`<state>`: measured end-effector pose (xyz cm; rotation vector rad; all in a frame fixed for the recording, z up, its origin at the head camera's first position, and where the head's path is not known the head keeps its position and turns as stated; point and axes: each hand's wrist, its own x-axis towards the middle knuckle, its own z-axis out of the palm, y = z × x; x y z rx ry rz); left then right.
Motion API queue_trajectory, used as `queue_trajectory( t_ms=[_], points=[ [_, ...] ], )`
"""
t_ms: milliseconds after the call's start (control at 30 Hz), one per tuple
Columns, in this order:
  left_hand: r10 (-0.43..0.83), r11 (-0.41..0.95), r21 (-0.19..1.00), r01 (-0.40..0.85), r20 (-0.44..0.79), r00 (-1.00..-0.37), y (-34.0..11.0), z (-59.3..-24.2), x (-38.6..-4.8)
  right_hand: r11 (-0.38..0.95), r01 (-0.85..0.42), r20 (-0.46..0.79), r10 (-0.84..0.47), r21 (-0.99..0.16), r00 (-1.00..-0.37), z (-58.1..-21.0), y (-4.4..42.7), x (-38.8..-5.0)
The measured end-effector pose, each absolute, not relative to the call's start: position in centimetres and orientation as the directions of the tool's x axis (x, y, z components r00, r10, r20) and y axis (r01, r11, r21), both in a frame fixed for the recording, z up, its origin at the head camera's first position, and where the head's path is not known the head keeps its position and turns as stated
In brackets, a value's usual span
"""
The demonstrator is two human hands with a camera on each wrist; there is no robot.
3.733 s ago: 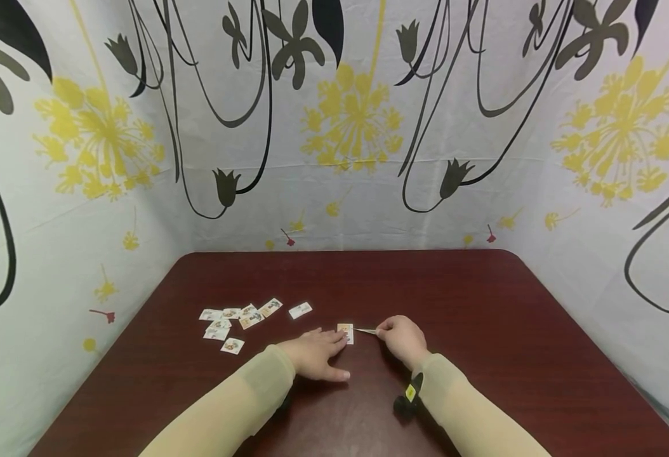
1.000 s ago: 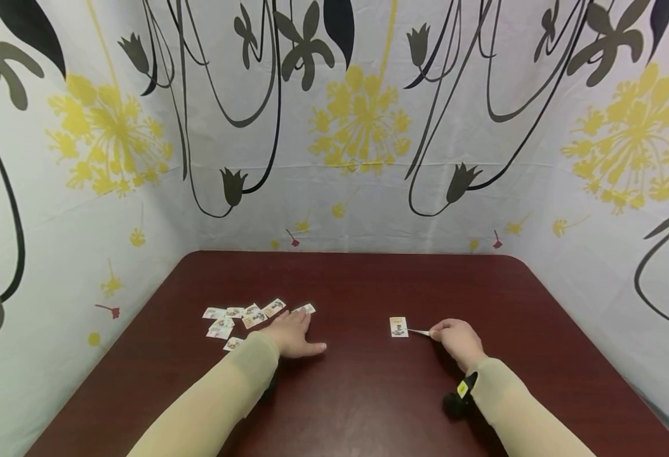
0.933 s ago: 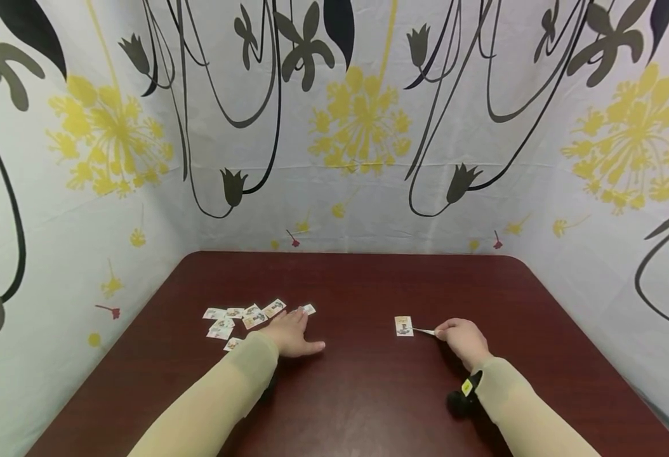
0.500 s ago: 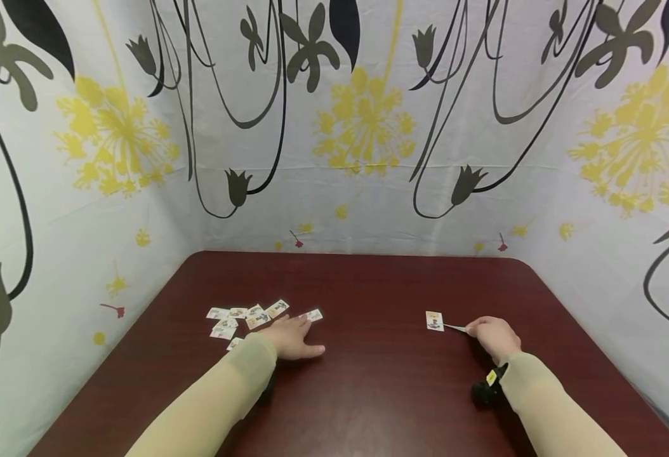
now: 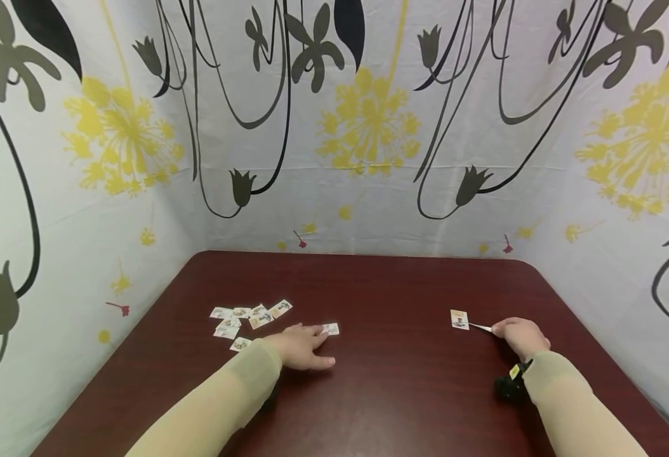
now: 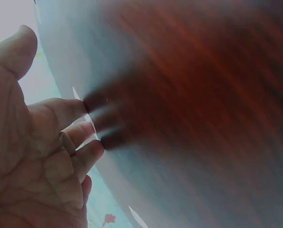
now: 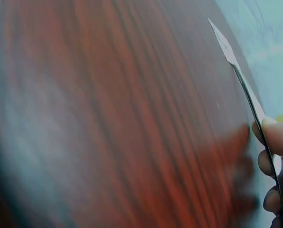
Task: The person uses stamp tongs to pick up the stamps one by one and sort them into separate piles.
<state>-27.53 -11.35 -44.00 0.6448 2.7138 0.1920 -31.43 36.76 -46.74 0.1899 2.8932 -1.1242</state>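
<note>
My left hand [image 5: 297, 347] lies with straight fingers on a small white picture card [image 5: 331, 329], partly hidden beneath the fingertips. In the left wrist view that card [image 6: 90, 115] appears as a thin white strip under the fingers, with the thumb spread away. My right hand [image 5: 523, 337] pinches a pair of tweezers [image 5: 481, 327] at the right of the table. The tips of the tweezers [image 7: 248, 92] meet at the edge of another picture card [image 7: 222, 45]. In the head view this card [image 5: 459, 319] has an orange-tinted picture facing up.
Several small picture cards [image 5: 260, 319] lie loosely grouped and partly overlapping on the left of the dark red table [image 5: 380, 393]. One card [image 5: 240, 344] is close to the left sleeve. Patterned cloth [image 5: 369, 209] hangs around the table's back and sides.
My right hand has carried the tweezers and card rightward. My left hand left that card, reached to a lone card at the left, and has slid it right and nearer.
</note>
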Motion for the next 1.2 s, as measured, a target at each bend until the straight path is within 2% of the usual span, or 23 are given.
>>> queue_trajectory(
  t_ms=[167,700,1200],
  points=[
    [0.472,0.881,0.204,0.428,-0.302,-0.828,-10.8,-43.9,-27.1,0.729,0.121,-0.062,0.107,-0.673,-0.992,-46.8,38.0,-31.4],
    [0.479,0.877,0.206,0.435,-0.291,-0.828,-10.5,-43.9,-26.7,0.809,0.083,-0.037,0.076,-0.581,-0.996,-46.9,39.6,-31.7],
    [0.483,0.874,0.212,0.437,-0.293,-0.825,-10.5,-43.9,-26.5,0.8,0.062,-0.014,0.067,-0.597,-0.998,-48.0,40.8,-30.5]
  ],
)
